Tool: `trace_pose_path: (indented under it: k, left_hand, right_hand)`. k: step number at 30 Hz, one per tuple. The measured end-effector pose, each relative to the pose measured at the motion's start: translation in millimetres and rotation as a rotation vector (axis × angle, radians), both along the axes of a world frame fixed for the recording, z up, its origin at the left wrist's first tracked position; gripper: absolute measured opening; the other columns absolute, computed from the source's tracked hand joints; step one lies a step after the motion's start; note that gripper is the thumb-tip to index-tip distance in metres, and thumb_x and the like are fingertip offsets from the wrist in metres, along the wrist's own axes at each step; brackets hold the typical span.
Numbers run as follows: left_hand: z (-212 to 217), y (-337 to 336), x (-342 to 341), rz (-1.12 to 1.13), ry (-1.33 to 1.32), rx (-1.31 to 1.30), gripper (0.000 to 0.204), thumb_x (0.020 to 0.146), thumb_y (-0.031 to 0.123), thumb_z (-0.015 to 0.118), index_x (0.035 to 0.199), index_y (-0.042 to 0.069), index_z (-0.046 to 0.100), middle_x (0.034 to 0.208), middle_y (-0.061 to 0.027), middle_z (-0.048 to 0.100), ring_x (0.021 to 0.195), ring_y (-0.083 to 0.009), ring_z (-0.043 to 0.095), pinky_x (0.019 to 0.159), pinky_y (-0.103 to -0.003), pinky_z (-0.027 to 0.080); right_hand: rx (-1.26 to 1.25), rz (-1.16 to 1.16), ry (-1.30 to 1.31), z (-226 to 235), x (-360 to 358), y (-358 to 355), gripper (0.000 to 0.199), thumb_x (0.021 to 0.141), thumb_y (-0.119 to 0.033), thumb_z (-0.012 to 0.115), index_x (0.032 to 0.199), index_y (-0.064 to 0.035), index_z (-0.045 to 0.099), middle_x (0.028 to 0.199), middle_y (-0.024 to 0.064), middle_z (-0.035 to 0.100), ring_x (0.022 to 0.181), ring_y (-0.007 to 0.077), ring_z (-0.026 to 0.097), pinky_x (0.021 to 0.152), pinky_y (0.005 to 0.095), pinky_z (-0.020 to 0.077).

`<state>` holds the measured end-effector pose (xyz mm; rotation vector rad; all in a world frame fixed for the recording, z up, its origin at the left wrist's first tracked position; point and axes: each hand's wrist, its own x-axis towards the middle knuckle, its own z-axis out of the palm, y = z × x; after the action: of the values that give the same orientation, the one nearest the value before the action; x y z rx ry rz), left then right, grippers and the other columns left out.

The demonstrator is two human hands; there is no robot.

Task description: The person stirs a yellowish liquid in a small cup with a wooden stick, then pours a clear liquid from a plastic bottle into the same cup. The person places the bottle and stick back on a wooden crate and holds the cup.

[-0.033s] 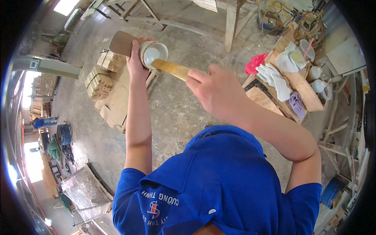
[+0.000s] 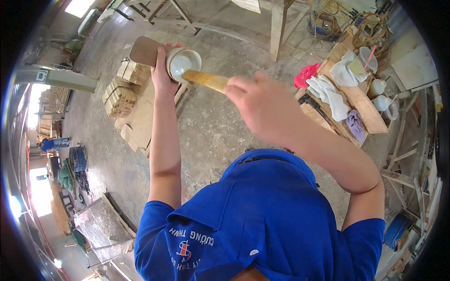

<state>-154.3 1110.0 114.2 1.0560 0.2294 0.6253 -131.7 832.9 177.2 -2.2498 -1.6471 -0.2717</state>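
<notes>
My left hand (image 2: 162,77) is wrapped round a small whitish cup (image 2: 198,63) whose open mouth faces me. Pale, milky stuff (image 2: 182,62) shows inside it. A flat brown piece with rounded corners (image 2: 143,51) sticks out on the left side of the same hand; how it is held is hidden. My right hand (image 2: 260,100), blurred by motion, has its fingers closed on a flat wooden stick (image 2: 206,80). The stick's far end reaches into the mouth of the cup.
Strapped bundles of wood (image 2: 119,98) lie on a board at left. A wooden bench (image 2: 370,114) at right bears white gloves (image 2: 328,96), a purple cloth (image 2: 355,124), a red cloth (image 2: 307,75) and plastic containers. A distant person (image 2: 48,144) stands at far left.
My right hand has shifted slightly right and is more blurred. The stick has tilted a little flatter. My left hand and the cup have hardly moved.
</notes>
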Motion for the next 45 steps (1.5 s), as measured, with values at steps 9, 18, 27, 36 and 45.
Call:
trace_pose_path:
  k: [9,18,27,36,45]
  left_hand:
    - [19,-35,27,0.049,-0.004,0.128,0.034,0.094,0.027,0.048,0.113,-0.002,0.047,0.104,-0.0191,0.060,0.092,-0.0332,0.062,0.079,-0.043,0.052]
    - [31,-71,57,0.079,-0.037,0.215,0.035,0.095,0.030,0.044,0.113,0.000,0.046,0.108,-0.0198,0.058,0.099,-0.0355,0.059,0.083,-0.046,0.050]
    - [38,-108,69,-0.177,-0.015,-0.026,0.035,0.096,0.032,0.041,0.115,0.004,0.046,0.108,-0.0170,0.059,0.098,-0.0363,0.060,0.082,-0.046,0.051]
    - [62,-132,82,-0.059,0.601,0.401,0.035,0.094,0.033,0.050,0.108,0.002,0.056,0.099,-0.0099,0.065,0.088,-0.0165,0.063,0.074,-0.031,0.052]
    - [55,-136,67,0.029,0.210,0.430,0.032,0.095,0.029,0.047,0.109,0.001,0.053,0.100,-0.0110,0.063,0.093,-0.0230,0.062,0.077,-0.035,0.052]
  right_hand:
    - [0.100,0.010,0.077,0,36,-40,0.022,0.077,-0.009,0.058,0.098,-0.0077,0.062,0.097,-0.0015,0.058,0.073,0.0206,0.055,0.056,0.0313,0.0504]
    - [0.231,0.043,0.141,10,78,-81,0.011,0.079,-0.011,0.054,0.087,-0.0042,0.059,0.088,0.0044,0.059,0.076,0.0254,0.058,0.059,0.0356,0.0527]
    - [0.252,0.213,-0.019,23,113,-109,0.013,0.076,-0.012,0.058,0.088,-0.0069,0.062,0.086,-0.0004,0.059,0.075,0.0211,0.056,0.061,0.0321,0.0513]
    - [0.058,0.406,-0.536,66,141,-112,0.005,0.070,-0.012,0.061,0.068,-0.0079,0.061,0.072,-0.0017,0.058,0.068,0.0156,0.054,0.054,0.0265,0.0485]
    - [-0.126,0.208,0.756,49,196,-103,0.016,0.083,-0.016,0.055,0.090,-0.0051,0.064,0.074,0.0014,0.057,0.055,0.0086,0.053,0.046,0.0248,0.0382]
